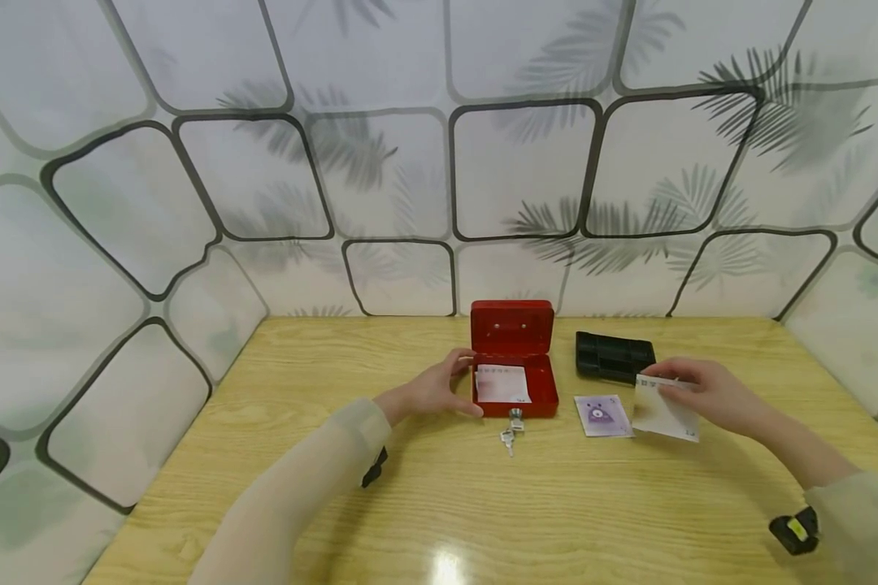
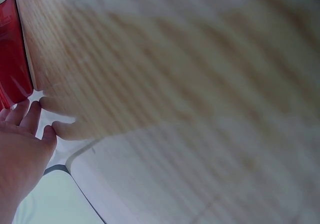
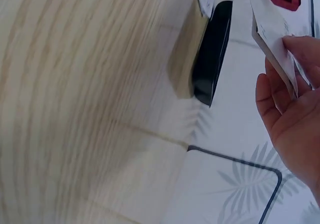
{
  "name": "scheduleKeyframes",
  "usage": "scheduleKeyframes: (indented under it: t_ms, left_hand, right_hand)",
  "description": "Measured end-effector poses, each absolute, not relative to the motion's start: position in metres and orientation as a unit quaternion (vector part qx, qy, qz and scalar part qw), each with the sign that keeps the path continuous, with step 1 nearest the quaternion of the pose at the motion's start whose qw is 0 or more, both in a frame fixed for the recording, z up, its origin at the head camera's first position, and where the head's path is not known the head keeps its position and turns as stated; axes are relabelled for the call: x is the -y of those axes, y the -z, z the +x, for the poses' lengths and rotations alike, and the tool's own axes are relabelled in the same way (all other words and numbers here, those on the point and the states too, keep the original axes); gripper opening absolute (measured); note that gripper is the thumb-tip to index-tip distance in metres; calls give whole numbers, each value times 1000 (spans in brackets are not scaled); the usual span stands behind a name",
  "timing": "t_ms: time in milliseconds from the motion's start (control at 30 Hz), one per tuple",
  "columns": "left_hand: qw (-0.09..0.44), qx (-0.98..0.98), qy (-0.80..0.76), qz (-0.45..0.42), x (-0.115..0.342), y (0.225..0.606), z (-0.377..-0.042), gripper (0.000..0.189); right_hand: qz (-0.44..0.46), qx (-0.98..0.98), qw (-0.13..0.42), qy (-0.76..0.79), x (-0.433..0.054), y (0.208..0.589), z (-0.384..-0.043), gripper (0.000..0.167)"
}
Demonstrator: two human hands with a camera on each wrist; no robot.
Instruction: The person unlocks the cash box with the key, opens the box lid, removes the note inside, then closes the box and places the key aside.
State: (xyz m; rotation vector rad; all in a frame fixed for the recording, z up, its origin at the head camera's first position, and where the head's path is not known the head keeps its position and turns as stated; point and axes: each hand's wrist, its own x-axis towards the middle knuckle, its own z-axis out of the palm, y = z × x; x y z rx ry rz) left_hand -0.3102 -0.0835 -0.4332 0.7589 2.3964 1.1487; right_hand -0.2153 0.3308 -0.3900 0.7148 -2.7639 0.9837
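Observation:
A small red cash box (image 1: 545, 390) stands with its lid (image 1: 512, 327) raised, and white printed paper notes (image 1: 502, 383) lie inside. My left hand (image 1: 435, 388) rests at the box's left side, thumb by the front corner and fingers along the edge; the left wrist view shows its fingertips at the red wall. My right hand (image 1: 713, 396) pinches a thin stack of pale printed notes (image 1: 664, 410) between thumb and fingers, above the table to the right. Beside that stack lies a purple note with a one-eyed monster (image 1: 601, 416).
A black compartment tray (image 1: 613, 357) sits behind the notes, right of the box. A padlock or latch (image 1: 516, 420) is at the box's front, with keys (image 1: 508, 439) lying before it. Patterned fabric walls (image 1: 380, 179) enclose the wooden table (image 1: 410, 520).

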Motion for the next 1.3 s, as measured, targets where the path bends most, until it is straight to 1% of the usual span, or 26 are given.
scheduleKeyframes:
  t_ms: [133,400,600,733,1033,1300]
  left_hand:
    - [188,-850,-409,272,84,433,-310,90]
    - [189,-848,-412,276,84,432,-309,90]
    - [188,-847,-413,277,84,431,-309,90]
    - [187,-845,-416,279,84,431,-309,90]
    - [191,-845,-418,274,85,433,-309,90]
    - [188,-844,-418,277,84,430,-308,90]
  right_hand:
    - [230,922,53,-306,-343,394,-215,23]
    - [219,931,15,-292,-355,402,-219,22]
    - [227,932,10,-281,-361,412,-223,24]
    - [224,938,14,-265,-359,419,-227,26]
    - [201,945,-12,-257,-349,426,-235,27]
    - [184,948,-7,-259,-344,429,-238,26]
